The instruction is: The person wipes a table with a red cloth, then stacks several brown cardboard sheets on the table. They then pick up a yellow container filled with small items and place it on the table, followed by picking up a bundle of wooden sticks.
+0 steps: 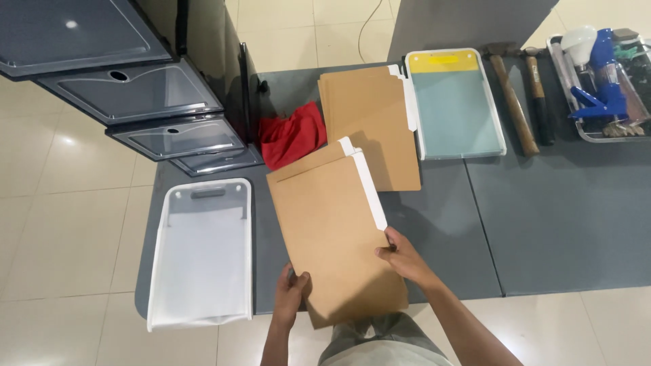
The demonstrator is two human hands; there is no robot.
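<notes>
Single head-worn view, steeply downward and close over the grey mat [563, 224], tilted slightly leftward.

Two bare forearms at bottom centre of frame, no sleeves visible, no watch, rings or gloves. Left hand [293, 293] and right hand [401, 256] bare, nails short. Grey-olive trousers [380, 342] at bottom edge, fabric plain, lightly creased, between forearms.

grey mat [563, 224] | folder stack [369, 125], red cloth [293, 135], trays, hammers [522, 95]
</notes>
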